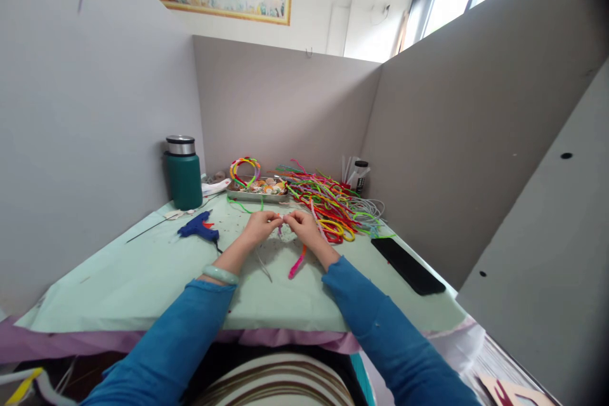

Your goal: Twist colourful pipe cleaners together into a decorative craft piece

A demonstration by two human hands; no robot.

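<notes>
On my feed, the left hand (263, 226) and right hand (303, 227) pinch a small pinkish fuzzy strand (280, 229) in closed fingers (273, 221), midway between the pale-green-covered worktop's (152, 288) side edges, where loosening either pinch could drop it.

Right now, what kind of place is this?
Probably a small craft booth: grey partitions stand around a covered table, which holds a blue glue gun and a heap of colourful pipe cleaners.
</notes>
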